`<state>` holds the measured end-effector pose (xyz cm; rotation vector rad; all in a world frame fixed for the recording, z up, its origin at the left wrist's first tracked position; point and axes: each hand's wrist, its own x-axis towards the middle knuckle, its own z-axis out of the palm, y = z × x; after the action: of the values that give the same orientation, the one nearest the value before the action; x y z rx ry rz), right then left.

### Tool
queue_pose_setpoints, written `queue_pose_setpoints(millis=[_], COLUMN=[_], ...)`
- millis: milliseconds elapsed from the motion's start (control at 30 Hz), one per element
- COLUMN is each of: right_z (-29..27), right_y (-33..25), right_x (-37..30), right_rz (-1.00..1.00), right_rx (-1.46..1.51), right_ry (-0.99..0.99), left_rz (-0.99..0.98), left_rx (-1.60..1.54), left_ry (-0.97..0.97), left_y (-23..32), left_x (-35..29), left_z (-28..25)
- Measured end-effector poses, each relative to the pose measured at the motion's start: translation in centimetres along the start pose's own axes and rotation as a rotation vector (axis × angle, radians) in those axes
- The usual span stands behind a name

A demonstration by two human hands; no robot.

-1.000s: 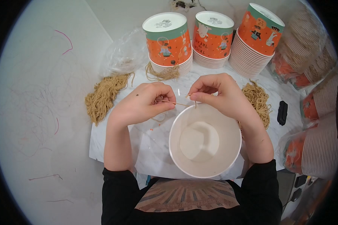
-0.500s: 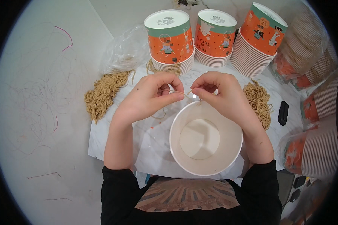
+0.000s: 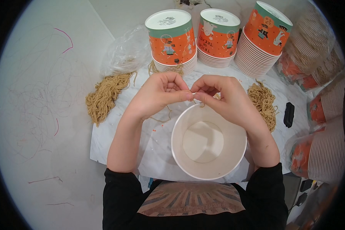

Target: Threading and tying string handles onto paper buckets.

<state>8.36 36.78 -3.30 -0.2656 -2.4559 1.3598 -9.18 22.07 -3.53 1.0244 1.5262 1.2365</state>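
My left hand (image 3: 161,94) and my right hand (image 3: 221,94) meet fingertip to fingertip above the far rim of a white paper bucket (image 3: 180,161). Both are closed in a pinch on a thin tan cord (image 3: 202,104). One length of it hangs below my left hand onto the tabletop, and a short bit dangles by the bucket rim under my right hand. The fingers mostly hide the stretch between them. The bucket stands upright, and no contents show inside it.
Tan cord bundles lie left (image 3: 107,96) and right (image 3: 262,103). Behind stand upside-down stacks of orange-and-green buckets (image 3: 170,44), beside a clear plastic bag (image 3: 128,50). A small black object (image 3: 289,115) lies at right, near more bagged bucket stacks (image 3: 326,153). A white wall (image 3: 46,115) borders the left.
My hands have come together; the fingertips, apart before, now touch. My left hand moved slightly right, my right hand slightly left, both still pinching the cord.
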Motion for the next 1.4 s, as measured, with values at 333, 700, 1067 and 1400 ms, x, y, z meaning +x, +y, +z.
queue_pose_setpoints(millis=[333,700,1067,1400], right_z=[-0.2,-0.1,0.3,0.5], right_y=[0.0,-0.9,-1.3,-0.9], right_x=[-0.3,-0.9,-0.9,-0.5], right_rz=[-0.087,-0.104,0.016,0.026], right_rx=[0.047,-0.023,-0.122,-0.037], right_ry=[0.047,0.023,0.089,0.089], left_rz=[-0.034,-0.059,-0.125,-0.13], left_rx=[-0.015,-0.046,-0.223,-0.228], left_ry=[-0.07,-0.095,0.03,-0.014], left_y=[-0.4,-0.2,-1.0,-1.0], left_x=[0.1,0.4,1.0,1.2], left_z=[0.1,0.5,1.0,0.7])
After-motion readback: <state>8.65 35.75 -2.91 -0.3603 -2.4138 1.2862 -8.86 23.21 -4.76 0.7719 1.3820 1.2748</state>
